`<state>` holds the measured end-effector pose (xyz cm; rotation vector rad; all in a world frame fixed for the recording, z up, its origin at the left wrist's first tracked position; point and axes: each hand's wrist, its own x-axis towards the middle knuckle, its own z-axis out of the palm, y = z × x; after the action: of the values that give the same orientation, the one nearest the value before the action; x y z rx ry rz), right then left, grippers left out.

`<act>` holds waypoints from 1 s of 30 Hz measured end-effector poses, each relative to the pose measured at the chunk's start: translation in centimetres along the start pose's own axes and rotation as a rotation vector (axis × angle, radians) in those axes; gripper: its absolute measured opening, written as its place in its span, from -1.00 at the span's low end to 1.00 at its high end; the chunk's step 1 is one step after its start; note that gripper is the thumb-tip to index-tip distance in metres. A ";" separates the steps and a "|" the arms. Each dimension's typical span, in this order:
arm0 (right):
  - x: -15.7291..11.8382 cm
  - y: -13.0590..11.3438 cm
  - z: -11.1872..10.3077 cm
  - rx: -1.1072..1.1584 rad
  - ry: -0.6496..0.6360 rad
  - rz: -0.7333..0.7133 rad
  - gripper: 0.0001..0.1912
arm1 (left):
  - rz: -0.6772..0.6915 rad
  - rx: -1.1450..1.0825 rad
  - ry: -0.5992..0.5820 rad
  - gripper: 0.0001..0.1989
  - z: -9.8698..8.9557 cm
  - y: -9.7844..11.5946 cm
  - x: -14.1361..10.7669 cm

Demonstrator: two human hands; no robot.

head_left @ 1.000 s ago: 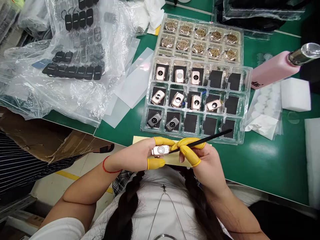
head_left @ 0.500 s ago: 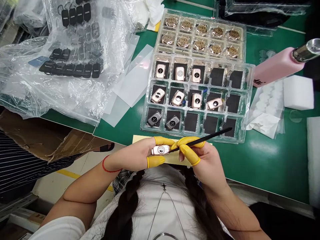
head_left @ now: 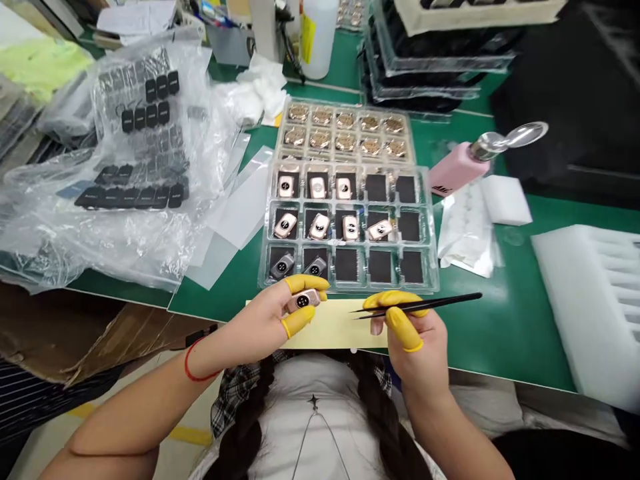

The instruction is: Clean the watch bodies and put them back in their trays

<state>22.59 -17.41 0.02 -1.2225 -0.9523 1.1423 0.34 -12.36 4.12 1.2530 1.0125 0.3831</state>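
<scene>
Between thumb and fingers, my left hand [head_left: 280, 310] grips a pink watch case [head_left: 303, 301], its dark round sensor facing up. My right hand [head_left: 407, 327] pinches black tweezers [head_left: 425, 305]; their tips are apart and point left, away from the watch case. Yellow finger cots cover fingertips of both hands. Under the hands lies a pale yellow sheet [head_left: 340, 327]. Just beyond stands a clear plastic tray [head_left: 434, 267] with pink watch cases and two dark grey watch cases [head_left: 283, 265] on black pads; some pads are bare.
Behind it, another tray [head_left: 413, 143] holds round gold watch cases. On the left lie plastic bags [head_left: 220, 153] with black tags and translucent sheets [head_left: 245, 200]. A pink bottle [head_left: 457, 170], white foam block [head_left: 507, 200] and large foam piece [head_left: 575, 287] stand right. Stacked trays [head_left: 380, 67] rise behind.
My right hand has drawn the tweezers rightward, off the watch case. My left hand still holds the case, now turned somewhat. The head view has tilted up, showing more of the table's back.
</scene>
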 end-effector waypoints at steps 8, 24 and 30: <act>-0.9 1.4 -1.7 -0.093 0.048 0.006 -0.79 | 0.281 0.098 0.098 -0.80 3.6 5.5 10.3; -0.4 1.9 -2.7 -0.051 0.003 0.004 -0.85 | 0.519 1.038 0.178 -0.64 7.5 9.3 19.7; -0.3 2.3 -2.8 -0.019 0.000 0.010 -0.83 | 0.236 1.368 0.520 -0.81 1.2 11.2 17.8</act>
<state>24.96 -18.30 -2.56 -1.2430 -0.9600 1.1435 13.86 3.53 6.83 2.5966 1.6643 0.1543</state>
